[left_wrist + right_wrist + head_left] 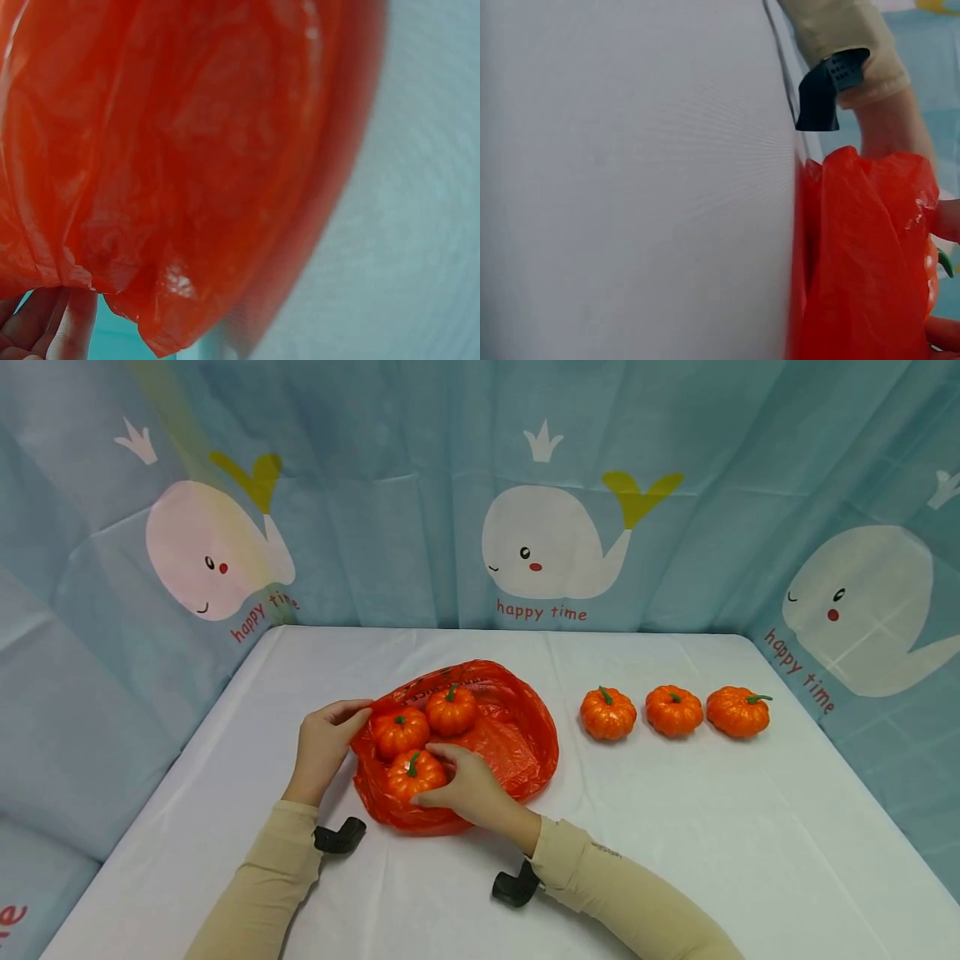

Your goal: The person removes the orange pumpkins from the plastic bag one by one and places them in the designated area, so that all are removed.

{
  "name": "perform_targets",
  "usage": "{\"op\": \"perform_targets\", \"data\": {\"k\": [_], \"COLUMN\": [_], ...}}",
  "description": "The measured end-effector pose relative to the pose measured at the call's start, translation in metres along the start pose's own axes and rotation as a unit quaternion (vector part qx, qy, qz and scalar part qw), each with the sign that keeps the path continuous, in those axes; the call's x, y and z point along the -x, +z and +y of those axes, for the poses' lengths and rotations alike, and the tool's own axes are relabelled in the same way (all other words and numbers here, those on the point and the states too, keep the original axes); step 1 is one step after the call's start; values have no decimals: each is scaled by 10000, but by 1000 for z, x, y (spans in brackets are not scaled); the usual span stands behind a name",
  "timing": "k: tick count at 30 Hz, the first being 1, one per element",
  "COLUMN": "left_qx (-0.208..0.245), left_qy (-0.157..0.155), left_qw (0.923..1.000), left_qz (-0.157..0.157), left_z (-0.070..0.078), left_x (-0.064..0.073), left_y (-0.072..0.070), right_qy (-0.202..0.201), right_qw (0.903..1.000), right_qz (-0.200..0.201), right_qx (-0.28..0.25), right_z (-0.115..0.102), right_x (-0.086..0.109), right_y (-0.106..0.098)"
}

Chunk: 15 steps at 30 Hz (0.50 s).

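Note:
A red plastic bag [517, 752] lies spread open on the table, its rim turned up all round. My left hand [327, 739] pinches the bag's left rim between thumb and fingers; the left wrist view shows fingers [71, 322] at the edge of the red plastic. Inside the bag's left part sit three small orange pumpkins with green stems: a front one [416, 775], a left one [401, 732] and a back one [452, 710]. My right hand [471, 785] reaches over the near rim, thumb and fingers curved around the front pumpkin.
To the right of the bag, a left pumpkin [608, 714], a middle pumpkin [674, 711] and a right pumpkin [738, 712] stand in a row on the white table [675, 827]. A blue whale-print curtain [420, 527] rises behind the table and along its sides.

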<state>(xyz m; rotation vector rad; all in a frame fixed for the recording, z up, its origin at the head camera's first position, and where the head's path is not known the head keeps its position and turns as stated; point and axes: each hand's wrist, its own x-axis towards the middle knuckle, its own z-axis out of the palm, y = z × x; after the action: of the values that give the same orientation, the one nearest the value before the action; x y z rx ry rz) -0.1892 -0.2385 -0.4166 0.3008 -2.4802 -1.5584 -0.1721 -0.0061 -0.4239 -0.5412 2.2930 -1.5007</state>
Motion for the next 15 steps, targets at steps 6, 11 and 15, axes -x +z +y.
{"op": "perform_targets", "data": {"k": [6, 11, 15], "left_qx": [24, 21, -6], "left_qy": [-58, -63, -80], "left_qw": [10000, 10000, 10000], "left_qz": [-13, -3, -21], "left_z": [0, 0, 0], "left_x": [0, -1, -1], "left_y": [0, 0, 0], "right_qy": [38, 103, 174], "right_qw": [9998, 9992, 9982], "right_qz": [174, 265, 359], "right_qx": [-36, -265, -444], "right_z": [-1, -2, -4], "right_x": [3, 8, 14], "right_y": [-10, -25, -38]}}
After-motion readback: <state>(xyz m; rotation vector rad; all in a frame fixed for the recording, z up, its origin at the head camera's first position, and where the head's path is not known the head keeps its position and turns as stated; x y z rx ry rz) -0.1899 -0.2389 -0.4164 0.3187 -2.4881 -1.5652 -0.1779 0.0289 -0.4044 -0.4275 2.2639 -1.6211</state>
